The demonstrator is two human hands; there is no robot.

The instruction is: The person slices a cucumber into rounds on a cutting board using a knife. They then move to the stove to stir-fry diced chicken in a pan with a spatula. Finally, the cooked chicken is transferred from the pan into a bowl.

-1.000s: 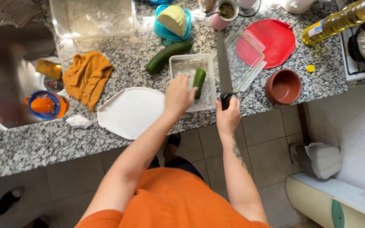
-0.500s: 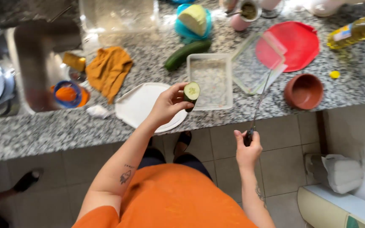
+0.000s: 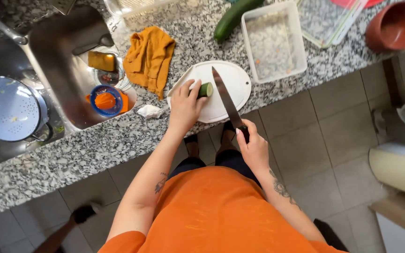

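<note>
Head view: left hand [image 3: 185,104] pins the courgette piece [image 3: 206,89] on the white board [image 3: 236,82]; right hand [image 3: 254,149] grips the knife [image 3: 226,99]; curled fingertips would keep cuts safe.

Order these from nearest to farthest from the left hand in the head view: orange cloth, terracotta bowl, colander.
1. Orange cloth, just up-left of the left hand.
2. Colander, far left, in the sink.
3. Terracotta bowl, far right, on the counter.
</note>
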